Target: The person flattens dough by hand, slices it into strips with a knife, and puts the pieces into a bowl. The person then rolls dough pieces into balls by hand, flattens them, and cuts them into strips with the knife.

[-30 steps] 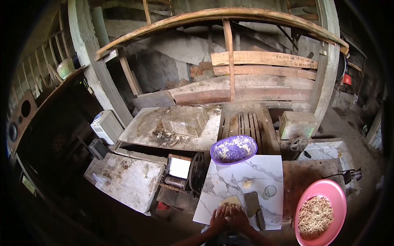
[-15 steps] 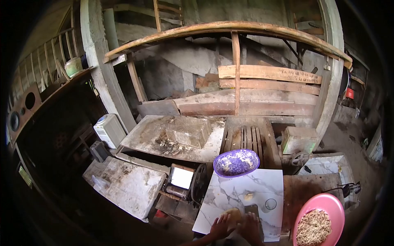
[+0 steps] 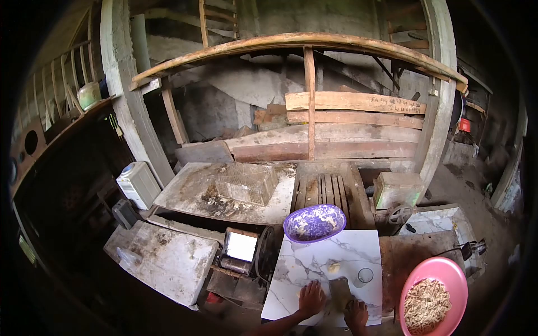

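Observation:
My left hand [image 3: 311, 299] is palm down on the white marbled tabletop [image 3: 358, 243], with its fingers stretched forward. Whatever lies beneath it is hidden. Close to its right is a flat, grey-brown rectangular piece [image 3: 339, 292], like a board or broad blade. The fingers of my right hand [image 3: 356, 313] curl at the near right end of that piece. Beyond it sits a small pale lump of dough [image 3: 334, 267], beside a clear drinking glass [image 3: 365, 275]. A purple basin [image 3: 315, 238], smeared white inside, stands at the tabletop's far edge.
A pink basin [image 3: 460, 280] filled with pale strips stands at the right. On the left are a roller machine with a wheel [image 3: 263, 252] and a stained white slab [image 3: 179, 263]. A wire basket [image 3: 246, 185] rests on the slab behind.
My hands have moved apart, the right one drawing back toward me along the flat piece. The tan dough seen by my left hand is now mostly hidden. The camera view has shifted slightly.

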`<action>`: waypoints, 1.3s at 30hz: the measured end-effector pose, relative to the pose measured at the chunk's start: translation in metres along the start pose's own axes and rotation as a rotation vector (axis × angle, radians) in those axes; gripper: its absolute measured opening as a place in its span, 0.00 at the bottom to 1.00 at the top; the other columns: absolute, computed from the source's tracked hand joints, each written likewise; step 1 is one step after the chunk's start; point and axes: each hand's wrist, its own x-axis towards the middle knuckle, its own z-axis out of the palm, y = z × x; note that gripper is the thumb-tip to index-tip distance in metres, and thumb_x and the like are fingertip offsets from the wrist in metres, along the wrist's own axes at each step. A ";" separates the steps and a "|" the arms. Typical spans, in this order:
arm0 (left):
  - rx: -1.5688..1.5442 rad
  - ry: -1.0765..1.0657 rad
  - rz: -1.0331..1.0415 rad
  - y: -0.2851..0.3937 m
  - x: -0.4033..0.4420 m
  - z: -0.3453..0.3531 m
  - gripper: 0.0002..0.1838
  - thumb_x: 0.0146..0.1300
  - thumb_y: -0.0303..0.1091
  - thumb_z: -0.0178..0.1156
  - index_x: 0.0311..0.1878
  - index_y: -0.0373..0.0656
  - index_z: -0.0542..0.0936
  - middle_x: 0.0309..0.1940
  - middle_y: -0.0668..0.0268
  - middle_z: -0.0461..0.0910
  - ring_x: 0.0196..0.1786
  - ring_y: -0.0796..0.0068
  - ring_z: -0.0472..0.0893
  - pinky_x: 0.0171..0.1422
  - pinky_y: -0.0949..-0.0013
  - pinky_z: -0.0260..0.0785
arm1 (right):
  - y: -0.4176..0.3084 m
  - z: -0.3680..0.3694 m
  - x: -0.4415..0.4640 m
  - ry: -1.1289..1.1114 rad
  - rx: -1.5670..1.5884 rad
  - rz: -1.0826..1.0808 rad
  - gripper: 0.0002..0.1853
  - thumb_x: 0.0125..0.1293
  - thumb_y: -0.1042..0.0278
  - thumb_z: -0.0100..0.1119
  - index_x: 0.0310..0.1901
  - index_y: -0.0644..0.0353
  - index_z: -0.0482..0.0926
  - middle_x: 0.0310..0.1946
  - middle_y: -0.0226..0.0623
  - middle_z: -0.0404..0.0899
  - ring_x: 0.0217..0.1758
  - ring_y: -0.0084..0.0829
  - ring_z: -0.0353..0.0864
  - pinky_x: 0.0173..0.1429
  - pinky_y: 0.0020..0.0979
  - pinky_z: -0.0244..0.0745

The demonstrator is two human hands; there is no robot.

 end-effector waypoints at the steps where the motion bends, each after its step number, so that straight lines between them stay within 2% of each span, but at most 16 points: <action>1: -0.104 -0.044 -0.091 0.002 0.010 -0.004 0.29 0.62 0.49 0.54 0.61 0.40 0.71 0.64 0.53 0.67 0.66 0.55 0.67 0.68 0.49 0.57 | -0.002 -0.003 0.004 0.004 0.003 0.004 0.28 0.49 0.56 0.68 0.50 0.56 0.71 0.41 0.50 0.73 0.46 0.54 0.74 0.45 0.52 0.74; 2: -0.207 -0.090 -0.182 0.004 0.015 -0.007 0.28 0.62 0.49 0.54 0.61 0.41 0.71 0.65 0.52 0.66 0.67 0.54 0.66 0.68 0.47 0.56 | -0.005 -0.005 0.006 0.025 0.008 -0.028 0.28 0.48 0.56 0.69 0.50 0.57 0.72 0.40 0.51 0.74 0.45 0.55 0.75 0.45 0.52 0.74; 4: -0.151 -0.070 -0.162 0.000 0.019 0.003 0.28 0.62 0.49 0.54 0.62 0.43 0.71 0.64 0.54 0.67 0.67 0.55 0.65 0.69 0.47 0.54 | 0.003 0.003 0.008 0.047 0.010 -0.058 0.28 0.47 0.56 0.70 0.49 0.58 0.72 0.39 0.52 0.75 0.43 0.56 0.75 0.44 0.52 0.74; 6: -0.098 -0.047 -0.143 -0.006 0.021 0.013 0.28 0.62 0.49 0.54 0.62 0.45 0.71 0.64 0.56 0.67 0.68 0.56 0.65 0.70 0.47 0.53 | 0.027 0.030 0.015 0.198 0.019 -0.239 0.29 0.45 0.57 0.71 0.47 0.60 0.71 0.37 0.54 0.76 0.40 0.57 0.76 0.43 0.53 0.74; 9: -0.074 -0.057 -0.166 -0.008 0.021 0.021 0.26 0.63 0.50 0.53 0.59 0.45 0.73 0.63 0.58 0.68 0.67 0.58 0.65 0.72 0.50 0.49 | 0.037 0.035 0.023 0.033 0.064 -0.140 0.29 0.45 0.57 0.70 0.47 0.62 0.71 0.36 0.56 0.77 0.39 0.58 0.77 0.43 0.54 0.74; 11: -0.168 -0.082 -0.295 -0.003 0.026 0.014 0.22 0.63 0.48 0.52 0.55 0.44 0.74 0.62 0.59 0.70 0.67 0.60 0.65 0.71 0.50 0.49 | 0.034 0.030 0.023 0.033 0.101 -0.126 0.28 0.45 0.57 0.70 0.46 0.61 0.71 0.36 0.57 0.77 0.40 0.57 0.77 0.44 0.54 0.74; 13: -0.152 -0.058 -0.295 -0.003 0.025 0.018 0.21 0.64 0.46 0.51 0.54 0.44 0.74 0.61 0.59 0.70 0.67 0.61 0.66 0.71 0.50 0.50 | 0.029 0.028 0.021 0.033 0.138 -0.110 0.28 0.45 0.57 0.69 0.46 0.61 0.71 0.35 0.57 0.77 0.40 0.57 0.78 0.45 0.54 0.74; 15: -0.134 -0.034 -0.289 -0.002 0.025 0.023 0.19 0.64 0.45 0.50 0.52 0.43 0.75 0.61 0.60 0.71 0.66 0.62 0.66 0.71 0.50 0.50 | 0.025 0.028 0.019 0.034 0.102 0.003 0.27 0.45 0.56 0.70 0.46 0.58 0.72 0.36 0.53 0.78 0.42 0.56 0.77 0.47 0.52 0.74; 21: -0.071 0.021 -0.286 -0.004 0.026 0.025 0.19 0.64 0.44 0.50 0.52 0.43 0.75 0.59 0.60 0.72 0.65 0.63 0.67 0.69 0.53 0.52 | 0.019 0.024 0.019 0.066 0.101 -0.048 0.28 0.45 0.57 0.71 0.48 0.55 0.75 0.39 0.45 0.79 0.45 0.52 0.77 0.49 0.50 0.74; 24: -0.231 -0.031 -0.308 -0.004 0.025 0.003 0.21 0.64 0.46 0.51 0.54 0.43 0.74 0.58 0.60 0.72 0.65 0.63 0.67 0.68 0.53 0.53 | 0.027 0.033 0.020 0.079 0.070 -0.047 0.29 0.45 0.58 0.71 0.50 0.55 0.74 0.39 0.44 0.79 0.43 0.52 0.78 0.48 0.50 0.74; 28: -0.281 -0.087 0.014 -0.017 0.017 -0.005 0.22 0.65 0.46 0.52 0.56 0.42 0.75 0.60 0.59 0.72 0.64 0.61 0.69 0.67 0.51 0.57 | 0.029 0.022 0.027 0.047 0.068 -0.200 0.29 0.45 0.56 0.72 0.50 0.53 0.76 0.38 0.42 0.79 0.41 0.51 0.78 0.47 0.49 0.74; 29: -0.342 -0.110 0.131 -0.021 0.012 -0.002 0.22 0.65 0.45 0.52 0.56 0.41 0.75 0.60 0.58 0.72 0.64 0.60 0.69 0.66 0.50 0.58 | 0.031 0.019 0.029 -0.024 0.081 -0.189 0.24 0.46 0.54 0.71 0.45 0.54 0.79 0.38 0.44 0.80 0.42 0.50 0.79 0.48 0.47 0.75; 31: -0.290 -0.129 0.163 -0.023 0.009 -0.005 0.20 0.65 0.44 0.52 0.55 0.41 0.76 0.60 0.57 0.73 0.64 0.59 0.70 0.66 0.49 0.58 | 0.038 0.020 0.033 -0.094 0.093 -0.175 0.21 0.48 0.51 0.70 0.40 0.55 0.82 0.38 0.46 0.81 0.43 0.49 0.81 0.49 0.45 0.76; 33: -0.267 -0.098 0.239 -0.028 0.006 -0.006 0.20 0.65 0.44 0.53 0.53 0.40 0.76 0.60 0.57 0.73 0.63 0.58 0.70 0.67 0.50 0.58 | 0.037 0.024 0.037 -0.154 0.202 -0.106 0.17 0.48 0.54 0.70 0.36 0.55 0.83 0.36 0.47 0.81 0.42 0.47 0.83 0.48 0.42 0.77; 37: -0.246 -0.063 0.336 -0.036 0.004 -0.012 0.21 0.64 0.46 0.54 0.53 0.40 0.77 0.59 0.55 0.73 0.61 0.54 0.71 0.66 0.51 0.61 | 0.001 -0.020 0.027 -0.283 0.303 -0.103 0.16 0.51 0.55 0.70 0.35 0.59 0.83 0.34 0.45 0.82 0.39 0.42 0.85 0.43 0.41 0.79; 39: -0.204 -0.162 0.360 -0.035 0.006 -0.019 0.24 0.65 0.46 0.53 0.58 0.40 0.74 0.62 0.56 0.70 0.65 0.54 0.67 0.68 0.51 0.59 | -0.038 -0.054 0.016 -0.448 0.415 0.204 0.22 0.53 0.56 0.67 0.40 0.67 0.77 0.34 0.47 0.83 0.37 0.40 0.86 0.39 0.40 0.81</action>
